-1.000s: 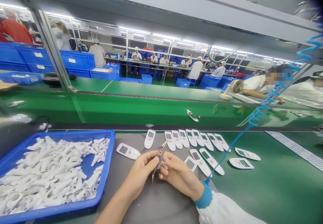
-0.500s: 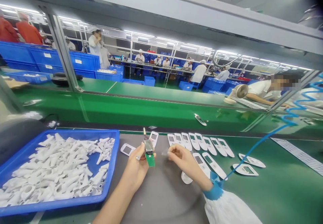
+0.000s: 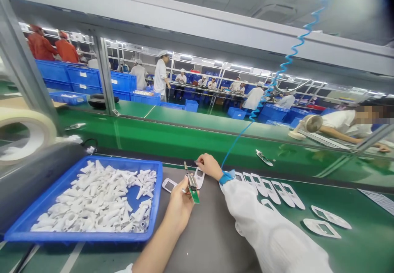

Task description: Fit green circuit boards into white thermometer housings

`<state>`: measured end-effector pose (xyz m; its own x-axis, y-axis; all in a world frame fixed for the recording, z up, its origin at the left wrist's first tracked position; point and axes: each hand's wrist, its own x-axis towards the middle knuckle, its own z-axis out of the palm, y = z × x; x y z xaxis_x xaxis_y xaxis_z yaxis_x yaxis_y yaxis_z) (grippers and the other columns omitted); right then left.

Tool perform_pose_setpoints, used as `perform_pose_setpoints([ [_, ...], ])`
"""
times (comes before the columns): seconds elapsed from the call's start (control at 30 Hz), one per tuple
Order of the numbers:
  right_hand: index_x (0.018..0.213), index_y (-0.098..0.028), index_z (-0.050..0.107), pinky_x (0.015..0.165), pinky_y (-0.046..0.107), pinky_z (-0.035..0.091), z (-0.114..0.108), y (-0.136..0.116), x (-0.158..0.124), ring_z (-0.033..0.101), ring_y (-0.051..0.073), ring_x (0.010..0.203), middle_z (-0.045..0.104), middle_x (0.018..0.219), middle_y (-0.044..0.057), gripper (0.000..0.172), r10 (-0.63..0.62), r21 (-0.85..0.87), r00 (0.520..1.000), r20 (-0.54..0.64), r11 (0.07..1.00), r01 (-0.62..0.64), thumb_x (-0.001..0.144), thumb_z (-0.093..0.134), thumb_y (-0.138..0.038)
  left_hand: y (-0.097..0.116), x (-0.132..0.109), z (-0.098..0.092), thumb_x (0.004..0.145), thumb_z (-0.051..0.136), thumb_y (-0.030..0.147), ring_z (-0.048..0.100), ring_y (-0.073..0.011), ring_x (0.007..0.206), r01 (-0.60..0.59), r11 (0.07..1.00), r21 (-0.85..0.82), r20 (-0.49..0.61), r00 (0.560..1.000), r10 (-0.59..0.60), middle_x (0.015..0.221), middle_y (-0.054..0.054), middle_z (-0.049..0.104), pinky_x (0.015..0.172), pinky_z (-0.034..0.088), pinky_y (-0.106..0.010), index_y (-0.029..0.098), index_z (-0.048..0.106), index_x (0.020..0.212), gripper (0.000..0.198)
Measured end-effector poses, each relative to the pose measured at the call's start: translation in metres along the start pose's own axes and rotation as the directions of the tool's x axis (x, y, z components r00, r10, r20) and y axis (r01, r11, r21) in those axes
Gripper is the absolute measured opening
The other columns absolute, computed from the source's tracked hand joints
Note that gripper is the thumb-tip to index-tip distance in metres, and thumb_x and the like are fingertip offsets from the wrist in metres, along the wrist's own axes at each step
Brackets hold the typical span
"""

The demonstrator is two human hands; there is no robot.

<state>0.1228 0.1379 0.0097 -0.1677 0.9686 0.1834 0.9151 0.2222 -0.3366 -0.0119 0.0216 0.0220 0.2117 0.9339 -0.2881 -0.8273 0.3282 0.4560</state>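
Observation:
My left hand is closed around a green circuit board that carries a small display and a thin brass-coloured rod at its top. At the back of the grey mat, my right hand has its fingers pinched together. Something small and dark shows at its fingertips, too small to name. A white plastic shell with a window lies just below that hand, partly behind the board. Left of it rests a second white shell. A blue wrist strap circles my right wrist.
A blue tray of white plastic parts stands on the left. Several white shells are lined up at right, partly behind my sleeve. A tape roll sits far left. A blue coiled cord runs up from my wrist. Co-workers are beyond.
My right hand has moved away from me to the back of the mat, and its cord has swung left. My left hand still holds the board. The view has turned left.

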Motion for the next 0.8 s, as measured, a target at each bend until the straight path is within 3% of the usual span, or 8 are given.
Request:
perform_pose_setpoints([
  [0.1,0.075,-0.017,0.061,0.063,0.023,0.037,-0.016,0.001,-0.006,0.055,0.017,0.073,0.063,0.077,0.003,0.014,-0.043,0.001,0.996,0.081,0.999,0.044,0.070,0.056,-0.028,-0.002,-0.002,0.001,0.066,0.064,0.026,0.050,-0.0066,0.055,-0.006,1.000,0.021,0.033,0.999,0.005,0.065,0.000,0.056,0.051,0.041,-0.019,0.011,0.062,0.074,0.016],
  [0.2,0.081,-0.018,0.060,0.064,0.023,0.037,-0.027,-0.005,-0.021,0.056,0.017,0.077,0.063,0.082,0.005,0.022,-0.005,-0.025,0.998,0.062,1.000,0.006,0.079,0.043,-0.031,-0.004,-0.002,-0.001,0.065,0.064,0.028,0.051,-0.0077,0.058,-0.031,0.998,0.059,0.050,0.998,0.028,0.068,0.000,0.058,0.053,0.042,-0.020,0.012,0.062,0.077,0.020],
  [0.33,0.077,-0.014,0.057,0.055,0.027,0.035,-0.013,-0.016,-0.050,0.059,0.023,0.069,0.063,0.073,0.011,0.025,0.152,-0.077,0.988,0.018,0.986,-0.150,0.073,0.050,-0.037,-0.005,0.000,-0.004,0.062,0.067,0.028,0.053,-0.0083,0.062,-0.069,0.993,0.099,0.038,0.997,0.066,0.072,0.000,0.061,0.055,0.041,-0.019,0.015,0.063,0.081,0.023],
  [0.43,0.071,-0.015,0.055,0.051,0.026,0.034,0.002,-0.021,-0.062,0.059,0.022,0.065,0.063,0.069,0.010,0.018,0.220,-0.058,0.975,0.017,0.974,-0.219,0.068,0.055,-0.033,-0.004,0.001,-0.006,0.061,0.067,0.030,0.054,-0.0083,0.063,-0.105,0.980,0.170,0.053,0.994,0.097,0.073,0.000,0.062,0.059,0.041,-0.018,0.016,0.064,0.078,0.022],
  [0.53,0.063,-0.018,0.051,0.048,0.024,0.033,0.002,-0.021,-0.067,0.057,0.019,0.060,0.061,0.063,0.005,0.012,0.234,0.015,0.972,0.018,0.972,-0.234,0.067,0.055,-0.029,-0.003,0.001,-0.006,0.062,0.066,0.029,0.054,-0.0078,0.063,-0.096,0.972,0.214,0.045,0.995,0.088,0.073,-0.002,0.064,0.060,0.040,-0.018,0.015,0.064,0.077,0.021],
  [0.67,0.061,-0.019,0.046,0.048,0.025,0.034,-0.014,-0.019,-0.084,0.052,0.016,0.053,0.056,0.055,0.001,0.015,0.187,0.136,0.982,-0.008,0.973,-0.184,0.070,0.049,-0.031,-0.002,-0.002,-0.004,0.060,0.067,0.027,0.055,-0.0088,0.063,-0.096,0.963,0.251,0.023,0.995,0.093,0.073,-0.002,0.064,0.061,0.041,-0.019,0.016,0.065,0.077,0.020],
  [0.73,0.061,-0.020,0.044,0.048,0.025,0.034,-0.019,-0.018,-0.100,0.049,0.015,0.049,0.052,0.052,-0.001,0.018,0.130,0.280,0.991,-0.021,0.953,-0.119,0.070,0.049,-0.035,-0.002,-0.006,-0.003,0.061,0.067,0.028,0.056,-0.0107,0.065,-0.100,0.958,0.267,0.035,0.995,0.094,0.073,-0.004,0.064,0.063,0.041,-0.021,0.014,0.065,0.076,0.021],
  [0.8,0.061,-0.020,0.045,0.046,0.025,0.033,-0.019,-0.017,-0.117,0.045,0.014,0.046,0.048,0.050,-0.003,0.022,0.097,0.458,0.994,0.039,0.883,-0.105,0.067,0.053,-0.040,-0.003,-0.008,-0.002,0.062,0.066,0.031,0.056,-0.0128,0.065,-0.075,0.957,0.280,0.086,0.995,0.053,0.071,-0.006,0.063,0.064,0.041,-0.023,0.012,0.065,0.076,0.024],
])
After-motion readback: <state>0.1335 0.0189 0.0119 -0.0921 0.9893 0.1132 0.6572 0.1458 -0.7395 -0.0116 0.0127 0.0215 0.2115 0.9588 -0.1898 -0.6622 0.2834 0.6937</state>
